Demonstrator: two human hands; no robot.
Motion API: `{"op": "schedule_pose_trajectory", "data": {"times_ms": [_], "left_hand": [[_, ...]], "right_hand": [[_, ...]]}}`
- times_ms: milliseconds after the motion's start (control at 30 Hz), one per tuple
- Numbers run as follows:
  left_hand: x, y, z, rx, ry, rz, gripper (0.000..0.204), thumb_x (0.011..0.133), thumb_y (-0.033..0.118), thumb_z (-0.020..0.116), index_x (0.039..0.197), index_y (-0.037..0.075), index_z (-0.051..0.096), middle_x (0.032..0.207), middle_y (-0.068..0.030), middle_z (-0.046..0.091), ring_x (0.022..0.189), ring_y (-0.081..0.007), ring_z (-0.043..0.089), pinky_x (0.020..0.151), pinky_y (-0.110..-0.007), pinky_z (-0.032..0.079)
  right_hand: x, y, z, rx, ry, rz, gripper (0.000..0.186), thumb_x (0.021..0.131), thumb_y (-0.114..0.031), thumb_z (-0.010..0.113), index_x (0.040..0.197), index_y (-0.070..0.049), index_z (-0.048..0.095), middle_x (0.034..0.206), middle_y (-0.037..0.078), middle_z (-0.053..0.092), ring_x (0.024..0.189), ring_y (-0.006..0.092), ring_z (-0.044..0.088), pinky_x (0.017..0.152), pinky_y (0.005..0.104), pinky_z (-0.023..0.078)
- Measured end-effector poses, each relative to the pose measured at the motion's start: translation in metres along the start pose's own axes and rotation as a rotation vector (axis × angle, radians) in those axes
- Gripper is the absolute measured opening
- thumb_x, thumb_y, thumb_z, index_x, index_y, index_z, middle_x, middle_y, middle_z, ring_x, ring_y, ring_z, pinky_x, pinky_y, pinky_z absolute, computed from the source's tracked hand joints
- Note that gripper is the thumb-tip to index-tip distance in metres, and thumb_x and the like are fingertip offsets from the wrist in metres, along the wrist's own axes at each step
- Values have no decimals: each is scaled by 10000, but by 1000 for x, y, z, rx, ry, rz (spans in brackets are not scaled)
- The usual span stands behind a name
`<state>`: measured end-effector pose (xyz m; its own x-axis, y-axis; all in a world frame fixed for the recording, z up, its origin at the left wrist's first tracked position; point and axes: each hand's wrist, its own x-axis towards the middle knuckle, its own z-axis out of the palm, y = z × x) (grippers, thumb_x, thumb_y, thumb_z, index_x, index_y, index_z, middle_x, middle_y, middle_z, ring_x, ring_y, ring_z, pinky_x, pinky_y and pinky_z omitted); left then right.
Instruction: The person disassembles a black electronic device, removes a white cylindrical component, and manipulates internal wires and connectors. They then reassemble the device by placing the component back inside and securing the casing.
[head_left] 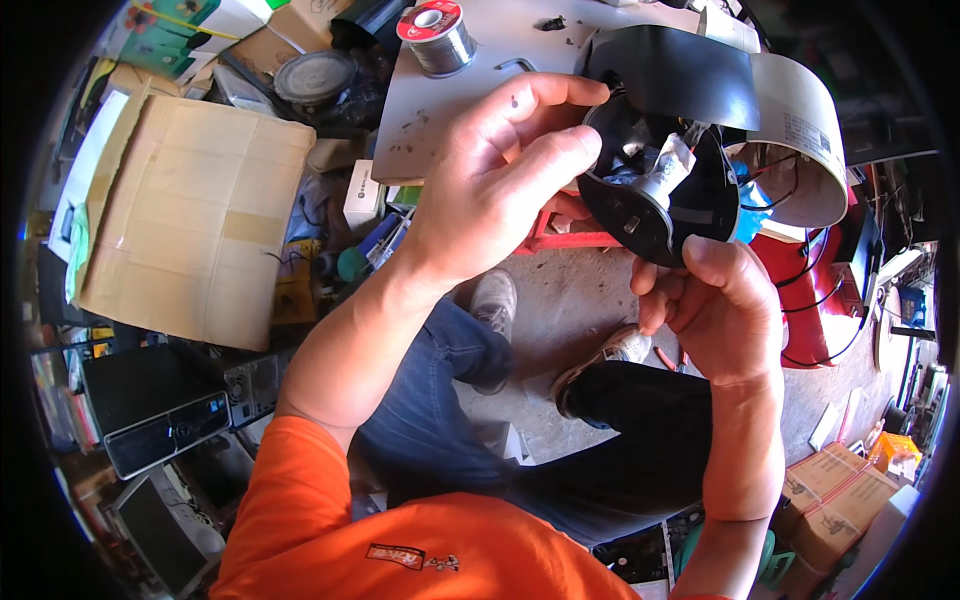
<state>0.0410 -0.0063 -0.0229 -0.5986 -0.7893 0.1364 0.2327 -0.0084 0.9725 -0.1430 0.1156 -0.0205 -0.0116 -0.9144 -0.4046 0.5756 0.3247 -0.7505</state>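
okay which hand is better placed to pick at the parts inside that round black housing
Left, probably. The left hand already has its fingertips at the open round black housing, while the right hand grips the housing's lower rim, steadying it.

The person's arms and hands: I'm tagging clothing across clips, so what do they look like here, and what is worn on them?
Both hands, the left hand and the right hand, are bare, with no gloves, rings or watch visible. Both forearms are uncovered too. A bright orange short sleeve covers the left upper arm; the shirt carries a small printed patch on the chest. Nothing shows at either wrist.
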Motion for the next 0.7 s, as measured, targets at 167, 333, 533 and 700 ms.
{"op": "schedule_pose_trajectory", "data": {"times_ms": [167, 333, 533, 700], "left_hand": [[1, 2, 2, 8, 19, -7, 260, 971, 113, 564, 1204, 5, 601, 842, 7, 608, 759, -28, 575, 681, -207, 541], [5, -5, 6, -30, 69, 18, 245, 965, 117, 572, 1174, 1, 629, 868, 11, 606, 765, -41, 584, 697, -227, 551], [3, 1, 18, -187, 139, -86, 228, 958, 120, 581, 1145, -9, 594, 927, -31, 626, 828, -96, 633, 720, -274, 577], [4, -3, 19, -411, 132, -179, 217, 956, 138, 575, 1106, -18, 581, 947, -92, 640, 877, -201, 677, 739, -363, 600]], "right_hand": [[-1, -3, -2, -46, -2, 14, 346, 859, -240, 600, 901, 99, 657, 802, 162, 696, 559, 205, 644, 584, 288, 541], [-2, -6, -2, -42, -10, 31, 363, 863, -256, 600, 930, 97, 650, 794, 160, 695, 555, 202, 642, 571, 287, 537], [-4, -10, -5, -83, -28, 22, 394, 871, -291, 609, 950, 94, 639, 797, 172, 700, 557, 204, 645, 571, 287, 542], [-5, -14, -15, -122, -60, 18, 437, 885, -339, 602, 952, 92, 636, 801, 176, 706, 558, 202, 653, 574, 304, 551]]}}
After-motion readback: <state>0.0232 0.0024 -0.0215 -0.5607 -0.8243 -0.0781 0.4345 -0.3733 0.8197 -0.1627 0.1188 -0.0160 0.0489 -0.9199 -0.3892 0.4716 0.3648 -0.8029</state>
